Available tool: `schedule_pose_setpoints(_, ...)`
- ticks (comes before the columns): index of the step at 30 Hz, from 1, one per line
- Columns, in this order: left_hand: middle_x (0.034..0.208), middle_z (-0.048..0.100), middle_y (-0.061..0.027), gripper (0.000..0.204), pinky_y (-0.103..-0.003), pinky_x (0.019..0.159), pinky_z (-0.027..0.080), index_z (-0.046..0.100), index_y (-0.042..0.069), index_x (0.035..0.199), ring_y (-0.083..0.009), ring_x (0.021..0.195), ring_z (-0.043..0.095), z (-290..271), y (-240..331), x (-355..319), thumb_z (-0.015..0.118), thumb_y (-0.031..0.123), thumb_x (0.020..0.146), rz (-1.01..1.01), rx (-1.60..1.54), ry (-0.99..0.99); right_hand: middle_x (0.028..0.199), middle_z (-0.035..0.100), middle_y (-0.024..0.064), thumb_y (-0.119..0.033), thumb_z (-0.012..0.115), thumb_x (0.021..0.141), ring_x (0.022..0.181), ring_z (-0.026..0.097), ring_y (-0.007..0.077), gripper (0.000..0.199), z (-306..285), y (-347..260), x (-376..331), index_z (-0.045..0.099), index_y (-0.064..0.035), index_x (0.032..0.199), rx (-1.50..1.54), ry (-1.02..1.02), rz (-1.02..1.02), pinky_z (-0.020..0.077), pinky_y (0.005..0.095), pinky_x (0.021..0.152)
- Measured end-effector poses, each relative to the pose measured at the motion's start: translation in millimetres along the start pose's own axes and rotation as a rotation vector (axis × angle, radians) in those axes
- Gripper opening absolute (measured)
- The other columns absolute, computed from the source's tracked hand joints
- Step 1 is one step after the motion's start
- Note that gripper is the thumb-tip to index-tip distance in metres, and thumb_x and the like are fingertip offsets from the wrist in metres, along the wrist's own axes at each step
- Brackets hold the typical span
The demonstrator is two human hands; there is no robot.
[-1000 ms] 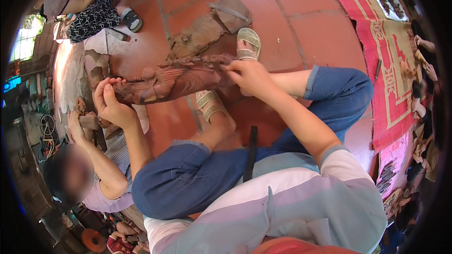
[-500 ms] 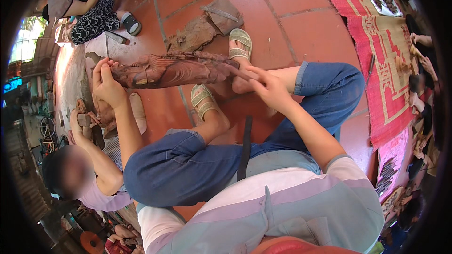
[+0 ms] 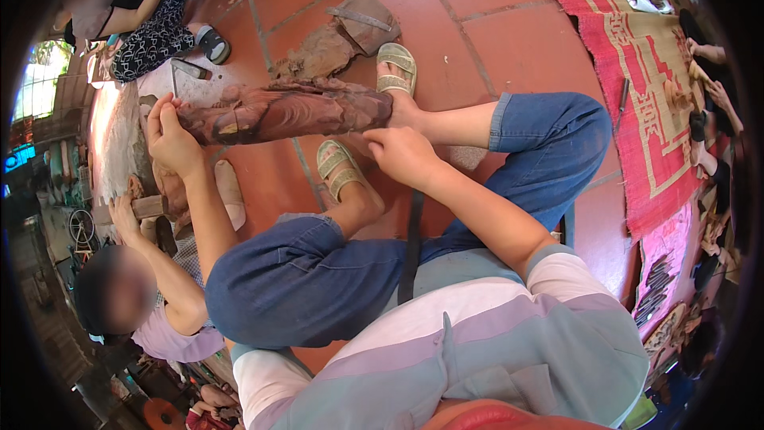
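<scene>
A long reddish-brown carved piece of wood (image 3: pixel 294 111), with wavy grooves on its surface, lies crosswise in front of my legs, above my sandalled feet. My left hand (image 3: pixel 175 142) is closed at its left end, fingertips pinched together against the tip. My right hand (image 3: pixel 402 158) is curled closed just below the carving's right end, close to my ankle. Whatever its fingers hold, if anything, is hidden by the hand.
Rough wood pieces (image 3: pixel 318 52) lie on the red tiled floor (image 3: pixel 446 40) beyond the carving. A red and tan mat (image 3: pixel 629 95) spreads at the right, bearing a thin tool (image 3: pixel 624 97). A co-worker (image 3: pixel 183 295) sits close at my left, gripping a wooden block (image 3: pixel 150 206); another sits at far left.
My right hand has moved left and slightly toward me, and its fingers have curled in. A narrow brown stick-like shape at its fingers no longer shows. My left hand stays at the carving's end.
</scene>
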State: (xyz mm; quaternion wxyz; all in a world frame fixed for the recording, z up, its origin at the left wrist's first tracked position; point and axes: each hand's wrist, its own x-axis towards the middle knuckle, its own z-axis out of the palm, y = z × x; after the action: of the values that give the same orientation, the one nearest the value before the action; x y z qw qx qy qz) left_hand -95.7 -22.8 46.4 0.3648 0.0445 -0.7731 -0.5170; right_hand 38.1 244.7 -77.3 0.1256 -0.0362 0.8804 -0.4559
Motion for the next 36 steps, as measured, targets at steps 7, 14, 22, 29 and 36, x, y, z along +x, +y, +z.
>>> schedule_pose_setpoints(7,0.079,0.063,-0.0137,0.02,-0.031,0.064,0.048,0.063,-0.009,0.082,-0.0229,0.07,0.057,5.4,4.4,0.7,0.054,0.008,0.076,0.086,0.095,-0.017,0.077,0.064,0.0194,-0.017,0.052,0.087,0.073,0.063,0.0377,0.029,6.1,5.9,19.7,0.06,-0.01,0.113,0.011,0.276,-0.068,0.0495,0.0459,0.065)
schedule_pose_setpoints(14,0.08,0.063,-0.015,0.024,-0.03,0.064,0.048,0.064,-0.009,0.084,-0.0231,0.071,0.057,4.2,5.0,5.0,0.054,0.01,0.075,0.083,0.115,-0.005,0.072,0.064,0.0197,-0.018,0.051,0.088,0.066,0.063,0.0365,0.034,57.9,26.6,4.6,0.055,-0.0097,0.121,-0.006,0.201,-0.114,0.0486,0.0483,0.058)
schedule_pose_setpoints(22,0.081,0.064,-0.0149,0.023,-0.031,0.065,0.048,0.065,-0.008,0.085,-0.0231,0.072,0.057,8.1,1.9,3.6,0.055,0.01,0.075,0.04,0.08,-0.016,0.075,0.062,0.0245,-0.014,0.044,0.089,0.067,0.06,0.0416,0.054,38.4,5.9,35.6,0.031,-0.0159,0.141,0.018,-0.007,-0.009,0.0473,0.0482,0.064)
schedule_pose_setpoints(29,0.086,0.064,-0.0092,0.018,-0.027,0.07,0.05,0.064,-0.004,0.095,-0.0159,0.078,0.06,6.8,6.2,5.0,0.053,0.007,0.086,-0.038,0.03,-0.082,0.08,0.062,0.0276,-0.013,0.043,0.09,0.075,0.062,0.04,0.05,-4.4,35.6,7.0,0.037,-0.017,0.14,0.128,-0.156,-0.091,0.0474,0.0455,0.071)
schedule_pose_setpoints(36,0.087,0.065,-0.0044,0.018,-0.019,0.067,0.043,0.068,0.001,0.096,-0.0084,0.076,0.057,7.6,-11.9,17.8,0.055,0.01,0.088,-0.025,-0.006,-0.119,0.109,0.058,0.0259,-0.014,0.042,0.09,0.097,0.059,0.0348,0.046,19.5,13.8,41.7,0.043,-0.013,0.136,0.047,-0.232,0.014,0.045,0.0389,0.084)
